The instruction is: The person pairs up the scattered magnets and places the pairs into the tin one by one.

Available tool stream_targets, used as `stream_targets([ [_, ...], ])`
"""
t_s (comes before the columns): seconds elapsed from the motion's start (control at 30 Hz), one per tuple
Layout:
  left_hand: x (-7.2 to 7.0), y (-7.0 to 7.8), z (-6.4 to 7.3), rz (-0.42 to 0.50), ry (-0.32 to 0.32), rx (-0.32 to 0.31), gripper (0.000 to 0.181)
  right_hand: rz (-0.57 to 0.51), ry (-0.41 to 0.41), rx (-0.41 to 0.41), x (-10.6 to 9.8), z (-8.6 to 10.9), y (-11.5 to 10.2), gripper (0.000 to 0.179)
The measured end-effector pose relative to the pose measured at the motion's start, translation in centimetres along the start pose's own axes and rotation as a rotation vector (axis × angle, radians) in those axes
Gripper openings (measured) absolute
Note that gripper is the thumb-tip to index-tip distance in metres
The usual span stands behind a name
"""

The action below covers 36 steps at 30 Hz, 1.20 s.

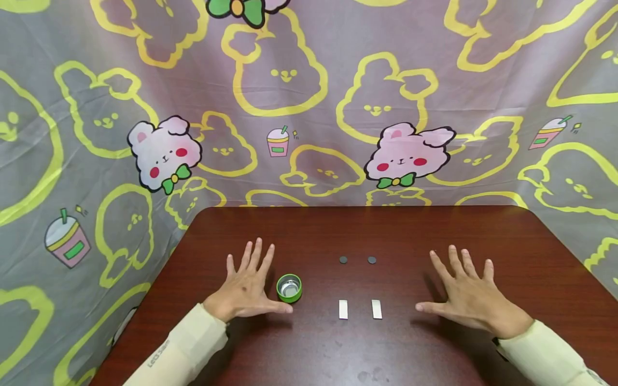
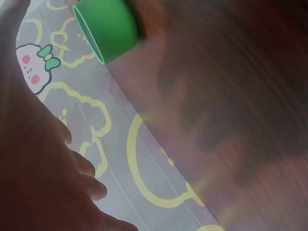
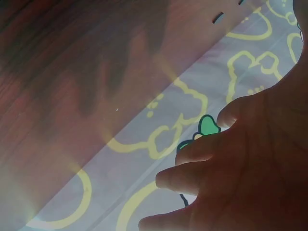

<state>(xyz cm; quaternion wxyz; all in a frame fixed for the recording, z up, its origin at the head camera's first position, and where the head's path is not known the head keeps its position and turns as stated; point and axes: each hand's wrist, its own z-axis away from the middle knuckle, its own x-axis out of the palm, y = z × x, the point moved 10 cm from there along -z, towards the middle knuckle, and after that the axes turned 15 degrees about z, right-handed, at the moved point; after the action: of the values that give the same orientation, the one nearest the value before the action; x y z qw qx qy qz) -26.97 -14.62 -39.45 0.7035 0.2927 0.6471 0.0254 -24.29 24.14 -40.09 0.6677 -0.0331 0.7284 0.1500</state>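
Note:
My left hand (image 1: 246, 289) is spread above the left part of the table, its fingers straight and holding nothing. Between its thumb and index finger, on the table, stands a small green bowl (image 1: 289, 299) with a shiny metal inside; the left wrist view shows its green outer wall (image 2: 113, 29). My right hand (image 1: 475, 297) hovers over the right side, fingers spread and palm bare in the right wrist view. Midway between the hands lie two white strips (image 1: 343, 309), side by side. Farther back are two small dark discs (image 1: 343, 260), one of them (image 3: 218, 18) seen edge-on from the right wrist.
The dark reddish-brown table (image 1: 309, 354) has rounded far corners. Right behind its back edge hangs a grey cloth (image 1: 328, 128) with yellow outlines and cartoon animals, which also runs along the left and right sides.

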Motion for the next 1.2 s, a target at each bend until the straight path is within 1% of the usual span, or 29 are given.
stream_targets([
  [0.1,0.2,0.0,-0.1,0.009,-0.013,-0.008,0.138,-0.005,0.003,-0.003,0.0,0.0,-0.2,0.116],
  [0.27,0.6,-0.1,-0.2,-0.002,-0.025,-0.015,0.139,-0.003,0.019,-0.003,0.0,-0.1,-0.4,0.115],
  [0.43,0.7,0.3,-0.3,0.006,-0.018,0.001,0.138,-0.011,0.025,-0.006,0.1,-0.1,-0.6,0.115],
  [0.67,1.0,0.7,-0.5,0.029,-0.019,0.016,0.137,-0.063,0.026,-0.021,0.3,-0.1,-1.1,0.115],
  [0.93,1.3,1.1,-0.7,0.047,-0.02,0.033,0.135,-0.071,0.05,-0.037,0.3,-0.1,-1.6,0.114],
  [1.2,1.8,1.5,-0.7,0.07,-0.025,0.051,0.135,-0.12,0.041,-0.069,0.5,-0.3,-2.2,0.114],
])
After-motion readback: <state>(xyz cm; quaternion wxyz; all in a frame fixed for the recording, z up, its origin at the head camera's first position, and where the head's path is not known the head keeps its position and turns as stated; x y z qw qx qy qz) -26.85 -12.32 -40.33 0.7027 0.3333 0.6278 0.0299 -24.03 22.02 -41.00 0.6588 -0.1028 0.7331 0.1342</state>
